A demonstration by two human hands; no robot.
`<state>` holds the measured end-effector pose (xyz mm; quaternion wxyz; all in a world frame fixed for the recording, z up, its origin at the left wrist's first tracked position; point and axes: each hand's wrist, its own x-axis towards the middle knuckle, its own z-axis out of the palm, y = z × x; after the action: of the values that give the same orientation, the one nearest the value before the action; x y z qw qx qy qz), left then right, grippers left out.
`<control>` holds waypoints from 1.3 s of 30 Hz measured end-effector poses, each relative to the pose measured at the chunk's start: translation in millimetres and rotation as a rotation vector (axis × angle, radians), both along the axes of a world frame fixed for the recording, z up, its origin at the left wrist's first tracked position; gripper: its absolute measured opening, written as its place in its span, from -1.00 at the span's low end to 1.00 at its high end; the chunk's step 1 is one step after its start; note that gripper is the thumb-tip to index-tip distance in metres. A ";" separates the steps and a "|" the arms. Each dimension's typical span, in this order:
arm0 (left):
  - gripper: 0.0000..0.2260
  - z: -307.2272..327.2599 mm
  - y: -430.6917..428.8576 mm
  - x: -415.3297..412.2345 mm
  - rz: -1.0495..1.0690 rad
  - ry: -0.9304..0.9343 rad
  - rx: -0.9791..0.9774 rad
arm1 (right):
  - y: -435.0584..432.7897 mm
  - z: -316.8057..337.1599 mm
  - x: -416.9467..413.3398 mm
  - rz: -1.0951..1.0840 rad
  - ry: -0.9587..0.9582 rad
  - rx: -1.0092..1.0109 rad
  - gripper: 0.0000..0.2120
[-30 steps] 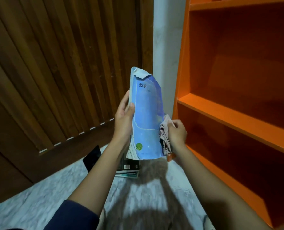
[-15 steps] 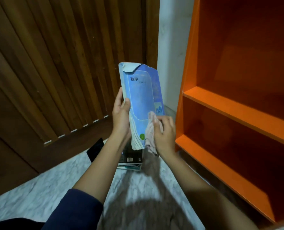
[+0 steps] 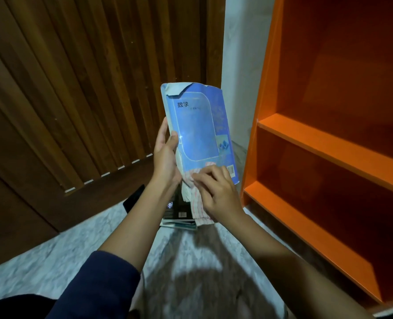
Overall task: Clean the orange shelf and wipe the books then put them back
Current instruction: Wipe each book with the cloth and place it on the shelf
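A worn blue book (image 3: 197, 125) with a torn top corner is held upright in front of me. My left hand (image 3: 165, 155) grips its left edge, thumb on the cover. My right hand (image 3: 216, 192) presses a white cloth with red stripes (image 3: 196, 203) against the book's lower cover. The orange shelf (image 3: 324, 143) stands to the right, its visible compartments bare. A small stack of other books (image 3: 179, 215) lies on the floor below my hands, partly hidden by them.
A brown slatted wooden door (image 3: 75, 88) fills the left. A white wall strip (image 3: 241, 54) separates it from the shelf. A dark flat object (image 3: 133, 199) lies on the marble floor (image 3: 52, 256) by the stack.
The right hand with the cloth moved from the book's right edge onto the lower front cover. The book turned its cover more toward me and shifted slightly right.
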<state>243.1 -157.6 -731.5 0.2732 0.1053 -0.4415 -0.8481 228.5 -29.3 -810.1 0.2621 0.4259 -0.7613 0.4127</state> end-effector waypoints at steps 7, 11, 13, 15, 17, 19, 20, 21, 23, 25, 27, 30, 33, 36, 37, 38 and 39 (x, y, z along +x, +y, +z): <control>-0.64 -1.2 -1.7 4.0 -0.007 -0.009 -0.021 | 26.8 -13.9 -3.0 -0.041 -0.073 0.011 -0.87; -0.67 -8.1 6.1 1.8 -0.018 -0.035 0.035 | 11.1 3.1 7.5 -0.097 -0.144 -0.116 -0.84; -0.67 -13.0 9.0 2.5 -0.022 -0.052 0.036 | 3.4 8.7 8.6 -0.071 -0.195 -0.122 -0.86; -0.68 -15.2 9.7 4.8 -0.032 -0.057 0.040 | 2.1 12.7 5.0 -0.064 -0.269 -0.178 -0.86; -0.67 -15.1 9.9 6.8 -0.036 -0.049 0.045 | 4.9 19.5 -1.1 -0.104 -0.359 -0.330 -0.86; -0.65 -14.0 12.6 7.0 -0.039 -0.048 0.038 | 3.6 31.0 -4.9 -0.146 -0.422 -0.456 -0.88; -0.65 -13.0 15.5 6.9 -0.046 -0.045 0.040 | -0.8 37.3 -4.9 -0.140 -0.430 -0.471 -0.88; -0.64 -12.2 18.7 6.7 -0.055 -0.041 0.043 | -6.9 43.5 -4.0 -0.117 -0.424 -0.452 -0.88; -0.60 -10.6 25.4 7.8 -0.077 -0.032 0.029 | -20.8 51.0 -3.0 -0.111 -0.368 -0.340 -0.86; -0.58 -9.5 28.5 10.2 -0.110 -0.005 0.032 | -28.6 54.0 -3.7 -0.202 -0.271 -0.242 -0.85; -0.58 -7.8 29.0 11.5 -0.151 0.049 0.087 | -30.4 57.2 -5.3 -0.287 -0.144 -0.195 -0.85; -0.55 -3.2 29.4 7.8 -0.160 0.101 0.124 | -33.4 64.5 -9.4 -0.349 0.003 -0.171 -0.83; -0.56 1.3 29.6 3.6 -0.155 0.141 0.127 | -35.5 69.5 -15.2 -0.362 0.017 -0.224 -0.84; -0.60 2.6 28.5 3.2 -0.159 0.150 0.099 | -34.2 69.1 -21.7 -0.360 -0.012 -0.330 -0.84; -0.61 1.9 28.5 3.6 -0.158 0.147 0.087 | -33.3 67.9 -23.1 -0.359 -0.029 -0.366 -0.85; -0.61 0.4 28.1 4.1 -0.154 0.142 0.076 | -31.7 66.0 -24.3 -0.356 -0.049 -0.399 -0.86; -0.61 -1.7 27.3 4.6 -0.149 0.138 0.071 | -29.3 64.3 -26.0 -0.350 -0.075 -0.438 -0.87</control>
<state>247.7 -130.2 -733.3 0.2355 0.0230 -0.3980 -0.8864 202.5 -58.7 -745.8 0.3869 0.2058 -0.7251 0.5312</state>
